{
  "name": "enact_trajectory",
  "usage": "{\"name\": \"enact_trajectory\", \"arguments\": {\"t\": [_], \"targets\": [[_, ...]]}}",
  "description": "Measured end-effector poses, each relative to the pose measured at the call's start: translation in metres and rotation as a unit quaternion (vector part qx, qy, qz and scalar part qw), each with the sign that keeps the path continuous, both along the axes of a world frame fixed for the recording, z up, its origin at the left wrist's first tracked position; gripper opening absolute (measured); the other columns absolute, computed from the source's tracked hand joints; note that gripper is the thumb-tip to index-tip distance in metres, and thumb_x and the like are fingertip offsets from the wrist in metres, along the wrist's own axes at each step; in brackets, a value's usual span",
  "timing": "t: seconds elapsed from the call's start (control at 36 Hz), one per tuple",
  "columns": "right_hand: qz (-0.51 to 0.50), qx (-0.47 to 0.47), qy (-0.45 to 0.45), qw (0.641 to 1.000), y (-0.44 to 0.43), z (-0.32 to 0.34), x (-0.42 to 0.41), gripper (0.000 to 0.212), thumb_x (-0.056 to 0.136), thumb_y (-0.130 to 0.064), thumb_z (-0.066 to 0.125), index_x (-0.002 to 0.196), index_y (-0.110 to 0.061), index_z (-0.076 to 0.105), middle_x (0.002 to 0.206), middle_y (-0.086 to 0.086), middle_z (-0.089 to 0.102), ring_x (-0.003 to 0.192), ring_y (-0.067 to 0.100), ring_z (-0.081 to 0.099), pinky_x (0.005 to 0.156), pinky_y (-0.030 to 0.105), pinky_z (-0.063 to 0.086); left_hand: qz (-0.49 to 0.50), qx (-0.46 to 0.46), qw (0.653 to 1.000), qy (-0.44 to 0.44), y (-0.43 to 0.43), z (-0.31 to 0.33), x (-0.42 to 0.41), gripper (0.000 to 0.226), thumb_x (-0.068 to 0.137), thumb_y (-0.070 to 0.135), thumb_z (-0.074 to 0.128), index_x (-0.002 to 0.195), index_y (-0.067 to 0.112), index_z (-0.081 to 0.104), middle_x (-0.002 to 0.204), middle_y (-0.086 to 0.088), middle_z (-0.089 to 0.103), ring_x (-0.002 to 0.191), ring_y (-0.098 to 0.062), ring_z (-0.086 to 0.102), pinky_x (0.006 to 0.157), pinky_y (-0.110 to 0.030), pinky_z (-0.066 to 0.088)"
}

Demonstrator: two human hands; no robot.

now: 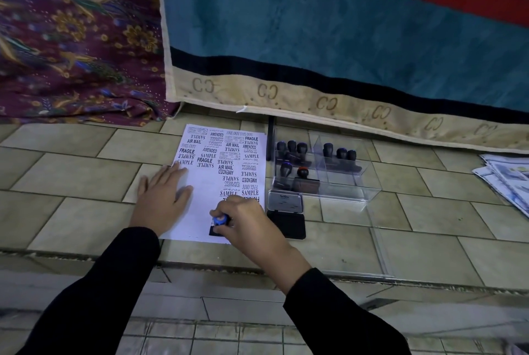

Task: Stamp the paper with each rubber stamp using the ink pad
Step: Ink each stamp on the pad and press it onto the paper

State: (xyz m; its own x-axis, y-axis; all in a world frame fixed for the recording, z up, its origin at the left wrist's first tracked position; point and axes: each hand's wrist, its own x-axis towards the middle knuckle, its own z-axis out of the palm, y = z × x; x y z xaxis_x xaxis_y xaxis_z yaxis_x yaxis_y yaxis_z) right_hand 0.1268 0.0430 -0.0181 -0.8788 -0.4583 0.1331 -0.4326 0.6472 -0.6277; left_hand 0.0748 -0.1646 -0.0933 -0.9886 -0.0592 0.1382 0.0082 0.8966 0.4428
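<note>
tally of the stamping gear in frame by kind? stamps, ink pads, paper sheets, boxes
Stamps: 9, of which 8 stand in the clear box (7 with dark knobs, 1 with a red knob) and 1 with a blue knob is under the right hand
Ink pads: 1, open
Stamped sheets: 1, held flat by the left hand
Clear boxes: 1
Total: 12

Tiled floor: paper, ink pad, clear case.

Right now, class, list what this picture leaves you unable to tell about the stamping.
- Head view: the stamp face and its wording are hidden under the right hand.
- Paper: the lowest line of print is partly covered by the right hand's fingers.
- Ink pad: too dark to judge its surface.
- Stamps in the clear box: wording too small.
</note>
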Motion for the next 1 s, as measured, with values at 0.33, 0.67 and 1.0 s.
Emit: {"name": "enact_trajectory", "arguments": {"t": [0.33,0.67,1.0], "targets": [[-0.004,0.016,-0.021,1.000,-0.001,0.006,-0.008,0.012,0.080,-0.003,0.067,0.081,-0.012,0.059,0.102,0.012,0.065,0.095,0.027,0.061,0.078,0.041,0.053,-0.003,0.005,1.000,0.002,0.001,0.002,0.002,0.048,0.098,0.037,0.042,0.144,0.025,0.037,0.158,0.006,0.025,0.147,-0.011,0.016,0.119,-0.046,0.001],[-0.039,-0.057,-0.068,0.995,0.008,-0.006,-0.011,0.025,0.078,-0.009,0.072,0.103,-0.011,0.068,0.099,0.009,0.068,0.074,0.003,0.059,0.073,0.011,0.047,-0.005,-0.004,1.000,0.002,0.001,0.004,0.001,0.047,0.098,0.037,0.043,0.143,0.025,0.038,0.158,0.005,0.027,0.146,-0.012,0.018,0.119,-0.046,0.003],[-0.316,-0.175,0.022,0.932,0.099,0.036,-0.085,0.025,0.079,-0.018,0.074,0.099,-0.016,0.059,0.085,-0.007,0.064,0.069,-0.001,0.060,0.061,0.010,0.050,-0.018,0.008,1.000,0.004,-0.001,0.006,0.002,0.045,0.098,0.036,0.044,0.142,0.030,0.037,0.156,0.007,0.030,0.145,-0.013,0.021,0.118,-0.047,0.004]]}}
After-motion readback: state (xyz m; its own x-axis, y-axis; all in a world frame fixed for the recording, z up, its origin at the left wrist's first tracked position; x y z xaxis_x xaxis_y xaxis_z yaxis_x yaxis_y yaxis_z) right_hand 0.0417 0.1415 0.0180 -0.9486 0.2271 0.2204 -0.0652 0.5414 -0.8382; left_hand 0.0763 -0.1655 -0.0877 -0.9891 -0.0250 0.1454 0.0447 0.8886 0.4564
